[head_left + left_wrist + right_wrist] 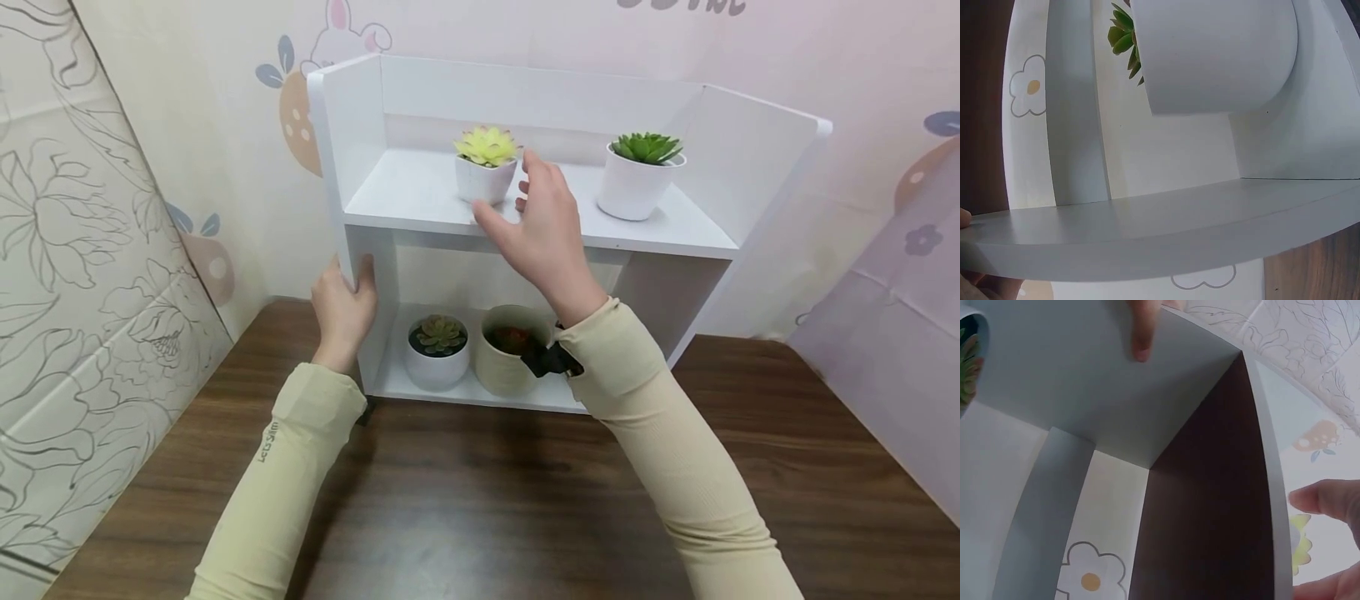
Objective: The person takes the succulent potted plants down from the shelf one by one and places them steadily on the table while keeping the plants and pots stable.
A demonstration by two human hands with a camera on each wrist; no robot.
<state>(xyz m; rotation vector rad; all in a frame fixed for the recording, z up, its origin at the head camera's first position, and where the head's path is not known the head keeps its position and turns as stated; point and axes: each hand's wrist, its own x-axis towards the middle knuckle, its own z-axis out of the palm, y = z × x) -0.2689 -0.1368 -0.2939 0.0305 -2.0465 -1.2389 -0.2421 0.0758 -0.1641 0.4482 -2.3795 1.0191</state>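
White two-tier shelf unit (420,196), standing on a dark wood-grain surface (480,500) against a wall with cartoon decals.

Upper shelf: small white pot with yellow succulent (486,167) left of centre; larger white pot with green succulent (639,177) to the right, the two well apart.

Lower shelf: white pot with grey-green succulent (438,350) just beside a cream pot with reddish plant (512,357).

Left hand (343,310): grips the front edge of the unit's left side panel, fingers curled round it, below the upper shelf.

Right hand (542,223): raised at the upper shelf's front edge, fingers relaxed and spread, holding nothing; fingertips just beside the yellow succulent's pot, contact not discernible.

Key relation: yellow succulent's pot lies ahead and slightly left of the right hand, the nearer hand by far; pot upright, axis vertical.
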